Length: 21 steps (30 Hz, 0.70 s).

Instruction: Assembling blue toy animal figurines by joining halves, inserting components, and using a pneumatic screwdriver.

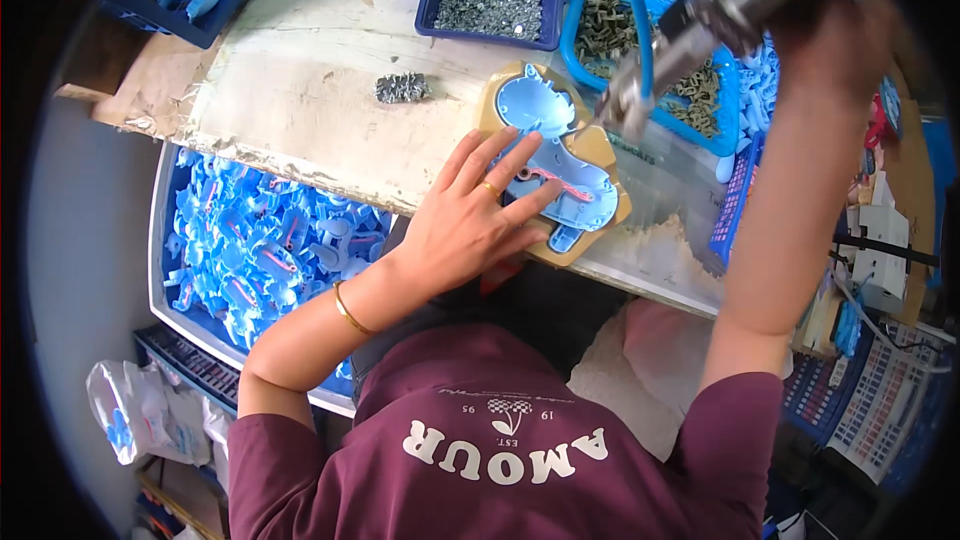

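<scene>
A light-blue plastic shell half (595, 190) lies hollow side up in a tan shaped fixture (487, 112) at the table's front edge. A thin pink strip runs along inside it. My left hand (460, 220) rests over the shell's left side with fingers spread, their tips touching it. In my right hand (840, 35), raised at the upper right, is a power screwdriver (750, 0). Its tip points down and left toward the middle of the shell; whether it touches a screw is too small to tell. The right fingers are partly blurred.
Beyond the fixture stand a dark-blue tray (428, 0) of small screws and a light-blue basket (728, 100) of small metal parts. A dark clump of metal bits (402, 88) lies on the table (300, 70). A large bin (158, 230) at left holds many blue shells.
</scene>
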Motion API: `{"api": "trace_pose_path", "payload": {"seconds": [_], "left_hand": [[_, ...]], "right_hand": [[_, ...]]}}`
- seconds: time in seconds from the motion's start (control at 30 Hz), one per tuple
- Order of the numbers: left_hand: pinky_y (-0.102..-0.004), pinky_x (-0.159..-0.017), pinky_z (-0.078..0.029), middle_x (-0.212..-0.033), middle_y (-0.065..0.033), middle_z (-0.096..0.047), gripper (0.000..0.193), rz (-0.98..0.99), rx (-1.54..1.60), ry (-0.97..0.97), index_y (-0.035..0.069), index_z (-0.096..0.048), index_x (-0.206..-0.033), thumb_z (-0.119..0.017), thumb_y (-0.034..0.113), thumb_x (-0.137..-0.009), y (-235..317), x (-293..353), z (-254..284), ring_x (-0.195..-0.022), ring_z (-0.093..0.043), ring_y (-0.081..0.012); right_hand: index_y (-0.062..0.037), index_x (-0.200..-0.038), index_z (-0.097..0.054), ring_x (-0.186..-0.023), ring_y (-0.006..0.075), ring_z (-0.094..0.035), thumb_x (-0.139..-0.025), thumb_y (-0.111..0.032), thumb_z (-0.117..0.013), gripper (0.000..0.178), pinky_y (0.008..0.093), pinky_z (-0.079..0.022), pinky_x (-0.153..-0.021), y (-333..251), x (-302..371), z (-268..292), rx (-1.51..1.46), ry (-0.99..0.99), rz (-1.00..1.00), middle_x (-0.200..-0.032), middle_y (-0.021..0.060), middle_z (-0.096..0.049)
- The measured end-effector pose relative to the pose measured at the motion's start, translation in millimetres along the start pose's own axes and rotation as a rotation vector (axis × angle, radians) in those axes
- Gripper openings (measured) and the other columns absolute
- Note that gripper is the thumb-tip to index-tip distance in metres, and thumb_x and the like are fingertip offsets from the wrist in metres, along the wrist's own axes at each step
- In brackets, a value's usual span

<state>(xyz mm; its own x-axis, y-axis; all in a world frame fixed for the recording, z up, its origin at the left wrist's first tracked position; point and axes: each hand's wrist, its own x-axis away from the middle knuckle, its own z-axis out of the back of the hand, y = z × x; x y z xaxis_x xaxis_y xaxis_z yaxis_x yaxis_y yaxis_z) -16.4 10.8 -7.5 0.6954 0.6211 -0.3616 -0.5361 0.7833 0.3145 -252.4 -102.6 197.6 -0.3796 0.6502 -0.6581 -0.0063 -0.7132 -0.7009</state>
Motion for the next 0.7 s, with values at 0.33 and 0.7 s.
{"api": "trace_pose_path", "payload": {"seconds": [0.33,0.7], "left_hand": [[-0.0502,-0.118,-0.031,-0.151,-0.0125,-0.046,0.051,0.000,-0.056,0.054,0.023,-0.062,-0.131,-0.071,0.044,-0.086,-0.5,1.0,-9.1,-0.138,-0.042,-0.0329],[-0.0515,-0.118,-0.031,-0.142,-0.0138,-0.052,0.048,0.016,-0.062,0.045,0.023,-0.063,-0.130,-0.072,0.042,-0.086,-2.0,2.1,-8.6,-0.136,-0.044,-0.0343]], "right_hand": [[0.0030,-0.141,-0.034,-0.054,0.0148,-0.052,-0.081,-0.004,-0.060,0.065,0.0291,-0.051,-0.057,-31.6,30.5,-88.6,-0.218,0.373,-0.219,-0.073,0.0070,-0.056],[0.0052,-0.121,-0.051,-0.057,0.0109,-0.050,-0.083,-0.007,-0.060,0.041,0.0236,-0.045,-0.060,-25.4,26.5,-104.9,-0.021,0.555,-0.228,-0.077,0.0048,-0.059]]}}
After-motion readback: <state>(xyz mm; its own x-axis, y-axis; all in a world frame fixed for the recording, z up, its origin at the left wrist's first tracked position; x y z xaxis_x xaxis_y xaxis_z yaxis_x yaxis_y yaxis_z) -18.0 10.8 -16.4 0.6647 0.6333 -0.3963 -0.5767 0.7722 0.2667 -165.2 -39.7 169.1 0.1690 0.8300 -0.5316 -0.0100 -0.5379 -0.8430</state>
